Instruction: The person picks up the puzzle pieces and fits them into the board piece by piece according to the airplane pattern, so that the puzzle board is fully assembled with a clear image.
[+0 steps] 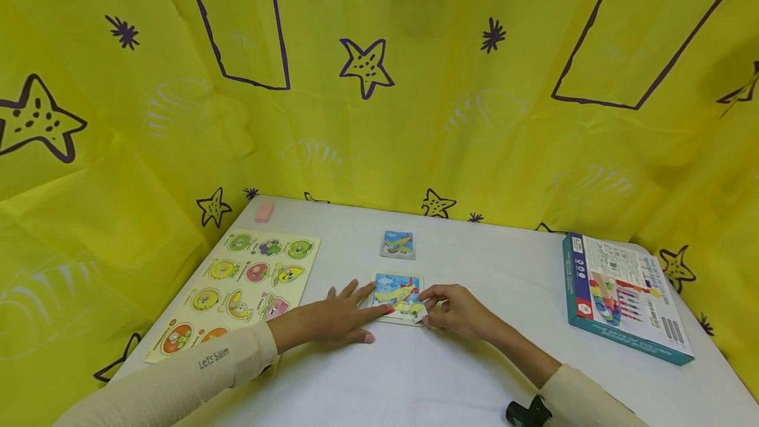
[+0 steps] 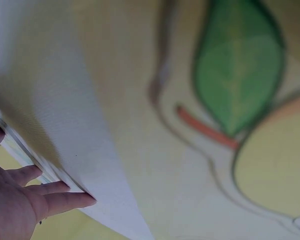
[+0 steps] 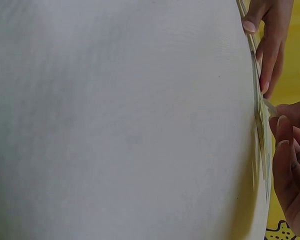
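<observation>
A small jigsaw puzzle with a yellow aeroplane on blue (image 1: 394, 285) lies on the table in the head view. My left hand (image 1: 335, 318) rests at its left side, fingers spread and straight, the fingertips on the puzzle. Those fingers also lie along the thin board edge in the left wrist view. At the lower right corner of the puzzle, my right hand (image 1: 453, 312) pinches a thin puzzle piece (image 3: 270, 106) between thumb and fingers. The right wrist view shows this piece tilted at the board. Its printed face is hard to make out.
Behind the puzzle lies a small aeroplane picture card (image 1: 398, 244). On the left is a fruit board (image 1: 309, 246), with a pink block (image 1: 264, 211) beyond it. A teal-edged box (image 1: 628, 295) sits on the right of the white table (image 1: 486, 256). A yellow curtain (image 1: 415, 130) hangs behind.
</observation>
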{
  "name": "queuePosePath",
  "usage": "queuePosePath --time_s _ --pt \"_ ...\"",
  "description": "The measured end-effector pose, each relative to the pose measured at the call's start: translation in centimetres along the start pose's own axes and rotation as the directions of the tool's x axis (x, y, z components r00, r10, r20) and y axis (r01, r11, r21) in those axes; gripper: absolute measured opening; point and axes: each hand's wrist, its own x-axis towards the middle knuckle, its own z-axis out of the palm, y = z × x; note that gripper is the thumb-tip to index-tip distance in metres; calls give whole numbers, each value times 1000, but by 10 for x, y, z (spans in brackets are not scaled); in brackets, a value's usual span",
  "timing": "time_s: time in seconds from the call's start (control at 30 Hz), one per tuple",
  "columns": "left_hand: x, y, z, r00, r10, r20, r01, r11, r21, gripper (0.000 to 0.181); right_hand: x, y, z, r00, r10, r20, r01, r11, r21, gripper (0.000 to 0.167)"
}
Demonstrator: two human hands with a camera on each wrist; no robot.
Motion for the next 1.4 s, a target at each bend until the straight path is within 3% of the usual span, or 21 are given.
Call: queuePosePath --time_s 0.27,0.67,1.4 --pt "-1 0 -1 1000 13 -9 -13 1000 -8 61 9 0 8 998 -35 -47 32 997 -70 27" --pt "-1 0 0 1000 13 -11 -13 1000 4 60 12 -5 10 995 -20 -96 -2 975 -221 19" --pt "1 0 -2 1000 12 16 -12 999 30 60 14 -4 5 997 -12 -76 -9 963 -270 16"
